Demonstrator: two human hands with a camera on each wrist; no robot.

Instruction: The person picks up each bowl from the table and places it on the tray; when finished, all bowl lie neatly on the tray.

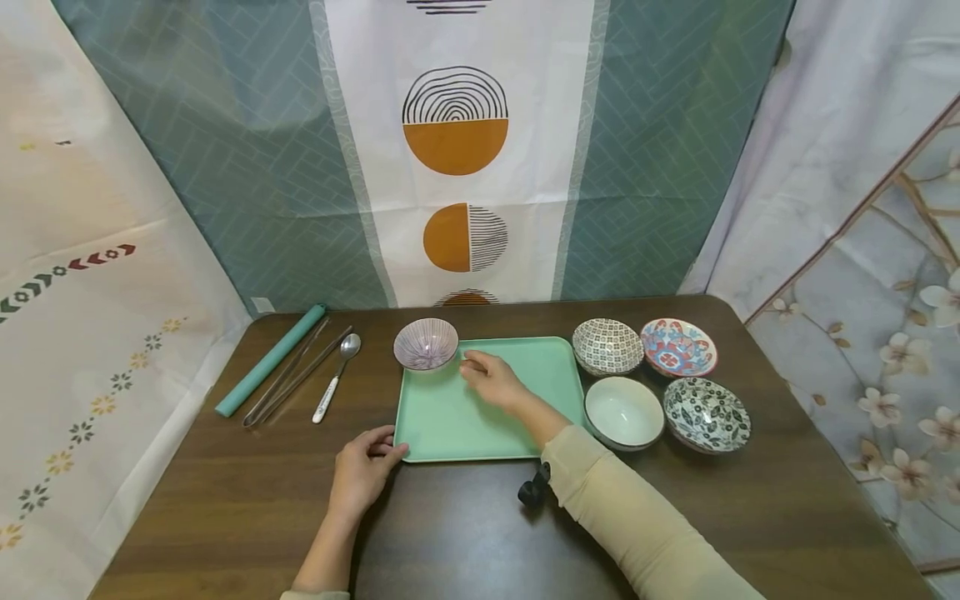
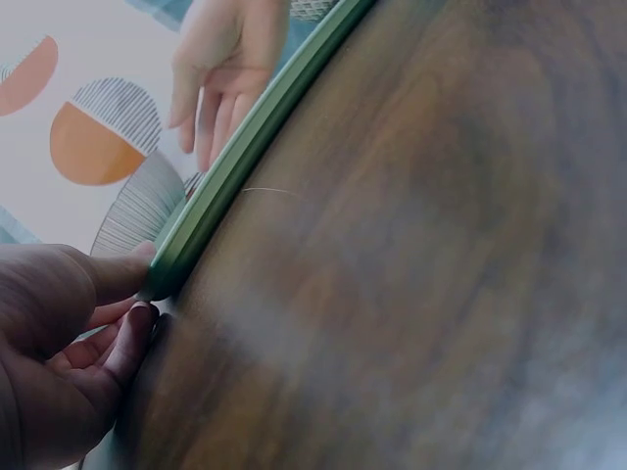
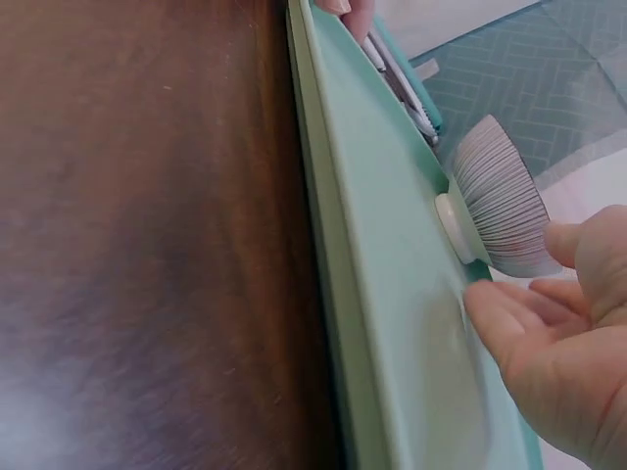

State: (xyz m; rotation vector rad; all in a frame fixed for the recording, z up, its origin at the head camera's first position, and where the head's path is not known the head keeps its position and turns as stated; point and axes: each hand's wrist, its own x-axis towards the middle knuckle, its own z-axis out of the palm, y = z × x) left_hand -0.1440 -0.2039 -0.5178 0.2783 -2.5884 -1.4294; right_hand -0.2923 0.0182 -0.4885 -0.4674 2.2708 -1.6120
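A mint-green rectangular tray (image 1: 487, 417) lies on the wooden table. My left hand (image 1: 362, 467) pinches its near left corner, thumb over the rim and fingers curled against the side, as the left wrist view shows. At the far left corner of the tray sits a small bowl (image 1: 426, 343) with thin purple stripes. My right hand (image 1: 491, 379) hovers over the tray just right of this bowl, fingers loosely bent and nothing in them. In the right wrist view, its thumb is close by the striped bowl's (image 3: 502, 201) rim.
Right of the tray stand a checked bowl (image 1: 607, 346), a red-and-blue bowl (image 1: 679, 347), a pale bowl (image 1: 624, 412) and a black-and-white leafy bowl (image 1: 707, 414). On the left lie a spoon (image 1: 336, 377), metal tongs (image 1: 288, 379) and a teal roll (image 1: 272, 360). Cloth hangs behind.
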